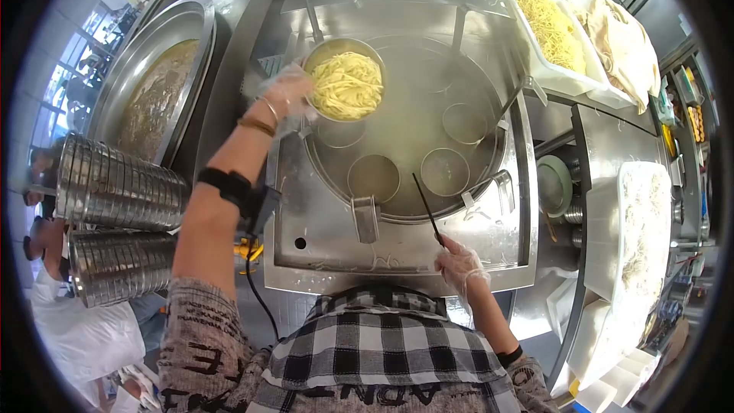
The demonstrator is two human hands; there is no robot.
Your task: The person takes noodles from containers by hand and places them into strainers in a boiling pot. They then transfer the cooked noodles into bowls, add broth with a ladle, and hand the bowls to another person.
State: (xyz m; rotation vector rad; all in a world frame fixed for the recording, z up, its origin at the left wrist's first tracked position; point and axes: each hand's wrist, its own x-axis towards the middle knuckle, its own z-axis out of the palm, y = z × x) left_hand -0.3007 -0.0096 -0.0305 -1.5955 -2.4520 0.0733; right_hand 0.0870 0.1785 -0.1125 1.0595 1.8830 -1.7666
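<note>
My left hand [287, 94], in a clear plastic glove, grips the side of a metal bowl [333, 47]. Pale yellow noodles [348, 90] fill the bowl, which is held over the left part of a large round cooking pot [489, 172]. Strainer baskets sit in the cloudy, steaming water, among them a front left basket [374, 179] and a front right basket [445, 173]. Also gloved, my right hand [460, 266] is closed around dark chopsticks [427, 206] near the stove's front edge. Their tips point toward the pot, between the two front baskets.
At left stand a wide basin [200, 46] of brown broth and stacked metal bowls [122, 183]. White tubs with yellow noodles [549, 24] and thin pale strands [644, 222] line the right. A curved faucet [312, 11] rises behind the pot. Another person [88, 336] is at lower left.
</note>
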